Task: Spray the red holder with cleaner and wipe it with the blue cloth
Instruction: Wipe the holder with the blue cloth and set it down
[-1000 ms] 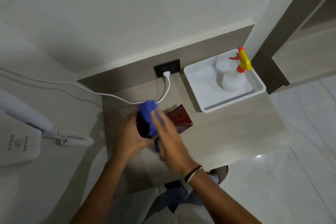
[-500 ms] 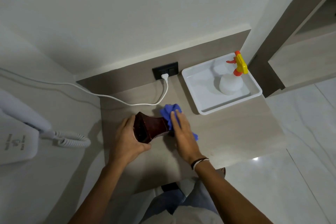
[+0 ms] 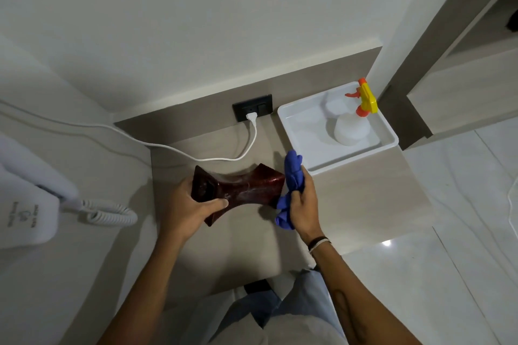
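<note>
Counter [image 3: 350, 204]: pale wood-grain top against a white wall; it bears everything named below.
Wall unit [image 3: 25, 210]: white appliance mounted at the far left, with a coiled cord [image 3: 109, 211] hanging beside it.
Tray [image 3: 297, 131]: white, rectangular, at the right rear corner of the counter, near the holder's far end but apart from it.
Red holder [image 3: 246, 189]: dark red, glossy, waisted in the middle and flared at both ends; lies on its side over the counter centre. Long axis runs left to right, tilted slightly so the left end sits nearer the viewer. The open mouth points left, toward the left hand; the other flared end points right, toward the cloth. A pale wet sheen shows on the upper face.
Spray bottle [image 3: 350, 129]: translucent white body, upright inside the tray; yellow-and-orange trigger head on top, nozzle toward the wall.
Left hand [image 3: 186, 209]: clamped on the holder's left end, thumb across the near face, fingers wrapped behind the rim.
Right hand [image 3: 304, 204]: closed around the cloth, just beside the holder's right end.
Blue cloth [image 3: 291, 180]: bunched, pressed against the holder's right end; folds stick out above and below the fist.
Socket [image 3: 252, 108]: black plate on the backsplash, with a white plug and cable [image 3: 168, 147] trailing left.
Wristbands [image 3: 318, 242]: dark and light bands on the right wrist.
</note>
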Available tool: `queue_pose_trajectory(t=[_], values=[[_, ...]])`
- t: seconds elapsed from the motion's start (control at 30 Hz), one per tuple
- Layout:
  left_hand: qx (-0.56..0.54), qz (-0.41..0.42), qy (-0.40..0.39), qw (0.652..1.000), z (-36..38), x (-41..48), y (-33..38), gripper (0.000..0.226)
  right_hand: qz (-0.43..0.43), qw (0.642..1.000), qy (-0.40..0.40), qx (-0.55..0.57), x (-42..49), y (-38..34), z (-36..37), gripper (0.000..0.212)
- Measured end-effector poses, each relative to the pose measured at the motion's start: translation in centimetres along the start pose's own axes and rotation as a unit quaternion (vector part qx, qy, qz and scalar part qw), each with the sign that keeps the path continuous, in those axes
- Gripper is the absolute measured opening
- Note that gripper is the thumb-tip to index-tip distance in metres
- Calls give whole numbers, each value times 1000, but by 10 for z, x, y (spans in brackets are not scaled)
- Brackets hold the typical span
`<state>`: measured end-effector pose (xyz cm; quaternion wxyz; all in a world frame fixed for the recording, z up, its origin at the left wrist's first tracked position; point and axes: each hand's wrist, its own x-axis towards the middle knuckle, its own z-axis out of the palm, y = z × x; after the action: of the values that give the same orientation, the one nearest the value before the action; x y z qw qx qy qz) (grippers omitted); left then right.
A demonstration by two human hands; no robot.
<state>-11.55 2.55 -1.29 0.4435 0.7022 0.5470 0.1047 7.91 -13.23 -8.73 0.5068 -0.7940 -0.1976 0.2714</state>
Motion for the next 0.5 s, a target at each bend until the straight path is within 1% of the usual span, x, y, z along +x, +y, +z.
queue_pose_trajectory(t=[0.07,0.1,0.17,0.23,0.27,0.33,0.37,0.4,0.43,0.5], values=[[-27,-27,-7,999,-1,4,2,62,54,998,-30,27,7,1,-1,58],[-28,-29,-16,999,-2,6,4,70,67,997,-40,24,10,2,0,56],[-15,-32,-52,998,-5,9,4,97,94,993,-57,46,17,3,3,53],[-10,-36,-107,994,-8,11,0,120,112,988,-62,81,23,0,4,56],[-4,-31,-138,990,-9,11,-3,132,116,986,-64,98,26,0,3,57],[23,-17,-192,981,-10,8,-9,153,98,990,-64,79,26,-6,3,60],[46,-2,-197,979,-9,6,-10,153,76,994,-57,55,21,-14,2,65],[69,22,-176,982,-8,6,-11,144,43,998,-42,32,15,-20,3,70],[90,52,-137,985,-6,6,-11,127,3,1000,-27,2,8,-25,4,74],[127,104,-59,985,0,4,-9,91,-95,993,-35,-59,-8,-36,14,76]])
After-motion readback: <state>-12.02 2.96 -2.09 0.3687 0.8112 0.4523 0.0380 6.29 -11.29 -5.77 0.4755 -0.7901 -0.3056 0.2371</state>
